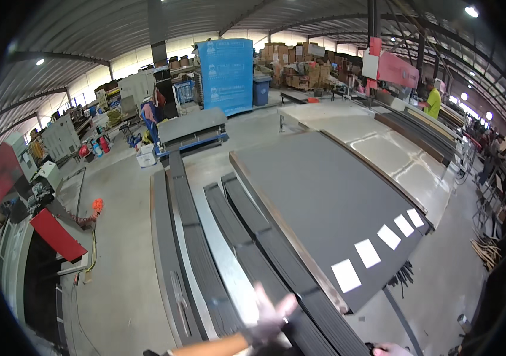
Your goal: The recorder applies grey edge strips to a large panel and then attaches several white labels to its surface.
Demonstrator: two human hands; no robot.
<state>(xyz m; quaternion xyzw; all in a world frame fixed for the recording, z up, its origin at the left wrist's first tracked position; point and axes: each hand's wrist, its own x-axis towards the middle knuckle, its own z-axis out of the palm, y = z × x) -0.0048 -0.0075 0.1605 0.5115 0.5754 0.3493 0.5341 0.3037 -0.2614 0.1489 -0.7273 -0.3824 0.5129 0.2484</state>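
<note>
My left hand (269,317), in a grey fingerless-looking glove and slightly blurred, hovers over or rests on a bundle of long dark grey strips (256,270); which of the two I cannot tell. Its thumb and fingers are spread, with nothing seen in them. At the lower edge, only part of my right hand (390,350) shows, beside the near end of another strip bundle (324,317). A small black piece lies at its fingertips; its grip is cut off by the picture's edge. Dark bands cross the bundles.
Right of the bundles lies a large stack of dark grey sheets (318,184) with several white paper pieces (367,253) on top. Beyond it are shiny metal sheets (401,151). A red and white machine (57,234) stands left; a person in a yellow top (433,102) stands far right.
</note>
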